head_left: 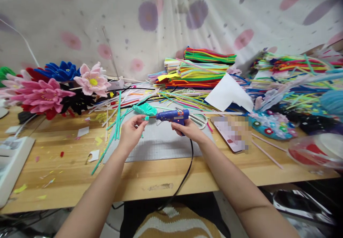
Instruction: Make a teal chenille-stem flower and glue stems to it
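My right hand (187, 129) is closed around the handle of a blue glue gun (173, 115), its nozzle pointing left. A black cord (191, 159) runs down from the gun over the table edge. Pinched between the fingertips of my left hand (134, 130) is a small teal piece (147, 118), right at the nozzle tip; its exact shape is too small to tell. Just behind it lies a larger teal fuzzy piece (144, 109). Several teal pipe cleaners (118, 118) lie left of my left hand. Beneath both hands is a grey cutting mat (160, 148).
Fuzzy pipe-cleaner flowers (45, 93) stand at the left, above a white power strip (16, 170). Bundles of coloured pipe cleaners (198, 70) are stacked at the back. Right of the mat are scissors (199, 119), a phone (227, 132) and a clear tub (316, 150). White paper (227, 91) leans behind.
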{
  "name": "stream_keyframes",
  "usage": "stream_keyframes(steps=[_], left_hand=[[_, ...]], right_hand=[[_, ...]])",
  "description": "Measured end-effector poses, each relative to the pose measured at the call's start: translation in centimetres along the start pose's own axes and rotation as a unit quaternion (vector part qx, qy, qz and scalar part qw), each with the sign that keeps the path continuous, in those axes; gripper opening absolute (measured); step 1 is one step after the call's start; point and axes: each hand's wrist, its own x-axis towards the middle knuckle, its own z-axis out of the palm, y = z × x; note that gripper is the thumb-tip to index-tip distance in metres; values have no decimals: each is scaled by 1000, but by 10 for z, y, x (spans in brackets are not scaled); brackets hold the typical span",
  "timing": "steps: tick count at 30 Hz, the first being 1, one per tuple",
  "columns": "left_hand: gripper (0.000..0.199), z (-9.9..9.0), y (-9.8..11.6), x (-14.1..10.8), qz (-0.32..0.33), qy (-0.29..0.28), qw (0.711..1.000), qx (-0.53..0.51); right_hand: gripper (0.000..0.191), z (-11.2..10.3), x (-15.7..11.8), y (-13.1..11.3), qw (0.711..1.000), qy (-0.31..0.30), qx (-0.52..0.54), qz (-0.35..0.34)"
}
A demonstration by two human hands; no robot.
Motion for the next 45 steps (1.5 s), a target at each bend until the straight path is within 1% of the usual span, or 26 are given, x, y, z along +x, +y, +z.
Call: stream_keyframes(steps=[8, 13, 20, 26, 33, 39, 45], left_hand=[[28, 0, 0, 0, 6, -1, 1000, 11], [27, -1, -1, 0, 6, -1, 1000, 16], [26, -1, 3, 0, 4, 10, 1000, -7], [27, -2, 2, 1, 16, 4, 999, 39], [29, -4, 1, 3, 31, 6, 998, 63], [28, -5, 0, 3, 32, 3, 998, 54], [27, -5, 2, 4, 22, 6, 999, 25]], right_hand=[[37, 2, 2, -5, 1000, 11, -8, 11], [37, 3, 2, -4, 1000, 14, -10, 15], [39, 1, 3, 2, 1000, 12, -11, 15], [40, 1, 4, 2, 1000, 16, -16, 20], [41, 1, 6, 0, 1000, 11, -6, 15], [41, 2, 9, 5, 1000, 7, 14, 13], [40, 0, 11, 11, 1000, 18, 2, 7]])
